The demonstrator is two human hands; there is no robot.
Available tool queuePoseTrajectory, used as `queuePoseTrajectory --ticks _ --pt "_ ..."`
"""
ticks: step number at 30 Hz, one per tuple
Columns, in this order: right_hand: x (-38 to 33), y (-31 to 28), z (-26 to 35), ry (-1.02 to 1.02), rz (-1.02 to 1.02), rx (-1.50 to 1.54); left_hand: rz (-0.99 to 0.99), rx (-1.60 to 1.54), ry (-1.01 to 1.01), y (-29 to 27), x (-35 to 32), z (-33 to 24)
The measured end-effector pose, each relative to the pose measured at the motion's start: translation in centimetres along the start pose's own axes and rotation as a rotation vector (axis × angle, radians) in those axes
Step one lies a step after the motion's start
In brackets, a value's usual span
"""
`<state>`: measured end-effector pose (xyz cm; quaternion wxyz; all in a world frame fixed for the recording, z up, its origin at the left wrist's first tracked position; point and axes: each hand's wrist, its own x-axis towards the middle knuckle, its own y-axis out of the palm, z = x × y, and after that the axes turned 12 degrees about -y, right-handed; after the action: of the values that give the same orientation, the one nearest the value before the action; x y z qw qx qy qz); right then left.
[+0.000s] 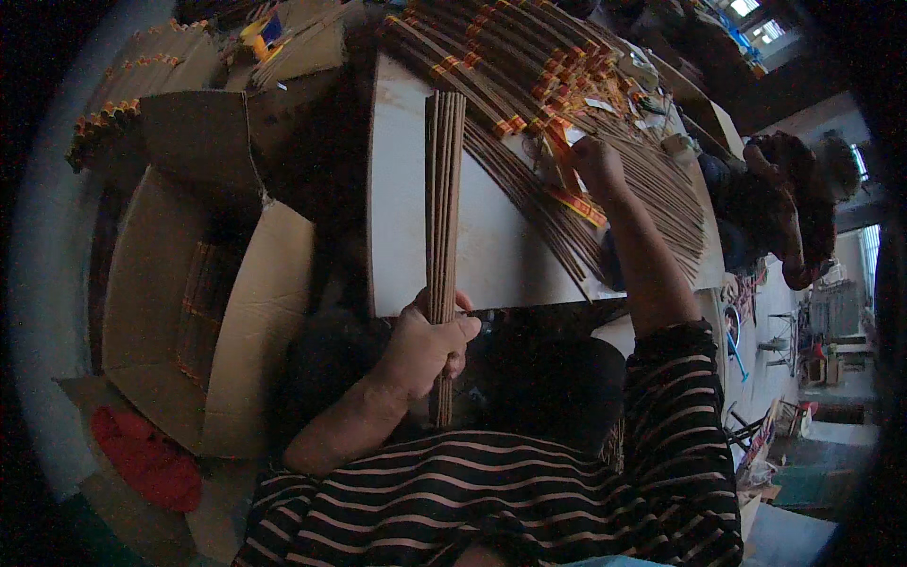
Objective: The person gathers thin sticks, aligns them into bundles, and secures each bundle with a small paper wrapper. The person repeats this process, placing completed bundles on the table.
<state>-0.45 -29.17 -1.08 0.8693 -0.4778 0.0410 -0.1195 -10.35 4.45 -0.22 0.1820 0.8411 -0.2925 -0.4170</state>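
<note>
My left hand [422, 352] is closed around a bundle of brown incense sticks [444, 198], held upright just off the near edge of the white table [402, 236]. The bundle's lower end shows below my fist. My right hand [597, 165] reaches over the table with its fingers curled, beside red and yellow paper bands [557, 156]. Whatever those fingers grip is too small to make out. Loose incense sticks [539, 203] lie under and around my right forearm, with another red and yellow band [576, 206] on top of them.
Banded incense bundles [510, 47] are piled at the table's far side. An open cardboard box [255, 331] on the left contains more bundles, and a red cloth-like item [146, 458] lies beside it. More bundles [142, 66] are stacked far left. Another person [794, 198] is at the right.
</note>
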Motion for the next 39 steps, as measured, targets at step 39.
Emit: queuePoseTrajectory --ticks 39 --pt "0.5 2.2 -4.0 -0.157 -0.039 -0.238 0.026 0.032 -0.026 0.2 -0.3 0.2"
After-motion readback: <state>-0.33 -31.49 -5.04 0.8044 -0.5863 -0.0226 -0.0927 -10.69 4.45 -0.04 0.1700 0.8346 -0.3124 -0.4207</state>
